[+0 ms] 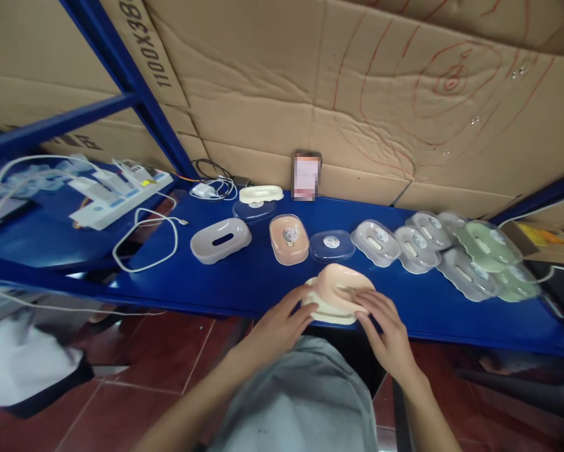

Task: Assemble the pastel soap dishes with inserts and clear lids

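At the table's front edge, my left hand (289,319) grips the left end of a cream soap dish (325,312), thumb and fingers closed on its rim. A peach-pink soap dish (338,279) sits tilted over the cream one. My right hand (384,321) is closed on the right side of the pink dish, with its fingers near the slot. Whether the two dishes are fitted together cannot be told. Just beyond them lie a clear lid (331,246) with a round sticker and a peach soap dish under a lid (289,240).
A grey soap dish (220,241) stands on the left, with a cream dish (261,194) on a clear lid behind it. Several lidded grey dishes (376,243) and green dishes (489,245) crowd the right. A phone (306,176) leans on cardboard; a power strip (122,202) trails cables.
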A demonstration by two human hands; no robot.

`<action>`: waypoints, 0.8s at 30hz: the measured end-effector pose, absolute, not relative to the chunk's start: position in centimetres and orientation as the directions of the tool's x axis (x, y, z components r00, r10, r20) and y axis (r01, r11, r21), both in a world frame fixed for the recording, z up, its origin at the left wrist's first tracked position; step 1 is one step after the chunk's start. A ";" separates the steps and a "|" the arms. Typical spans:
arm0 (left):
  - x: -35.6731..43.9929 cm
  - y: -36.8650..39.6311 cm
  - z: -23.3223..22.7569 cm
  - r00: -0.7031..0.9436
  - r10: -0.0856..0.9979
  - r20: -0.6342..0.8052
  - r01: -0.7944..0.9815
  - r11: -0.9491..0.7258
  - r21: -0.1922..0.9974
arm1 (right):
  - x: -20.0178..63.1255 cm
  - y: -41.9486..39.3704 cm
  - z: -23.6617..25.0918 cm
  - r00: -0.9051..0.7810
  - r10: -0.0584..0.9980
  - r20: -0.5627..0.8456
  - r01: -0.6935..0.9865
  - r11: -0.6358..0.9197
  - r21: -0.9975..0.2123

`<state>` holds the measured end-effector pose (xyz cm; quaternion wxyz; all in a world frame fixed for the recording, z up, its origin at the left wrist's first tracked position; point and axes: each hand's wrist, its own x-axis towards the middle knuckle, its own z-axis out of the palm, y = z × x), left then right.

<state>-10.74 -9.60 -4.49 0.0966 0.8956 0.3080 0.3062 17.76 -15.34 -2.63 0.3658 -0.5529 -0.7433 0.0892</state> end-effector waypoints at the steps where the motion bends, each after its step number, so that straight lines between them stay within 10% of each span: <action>1: -10.6 -9.3 -4.7 0.594 0.630 0.500 0.516 -0.775 0.365 | 17.5 -15.3 -2.6 -0.179 0.882 0.436 0.775 0.399 -0.489; 11: -11.9 -7.9 -3.4 0.674 0.569 0.471 0.451 -0.822 0.347 | 15.9 -12.5 -2.9 -0.479 0.791 0.381 0.774 0.585 -0.241; 24: -17.0 -9.8 -3.8 0.457 0.799 0.391 0.561 -0.600 0.571 | 18.8 -9.9 -3.4 -0.171 0.893 0.415 0.938 0.276 -0.207</action>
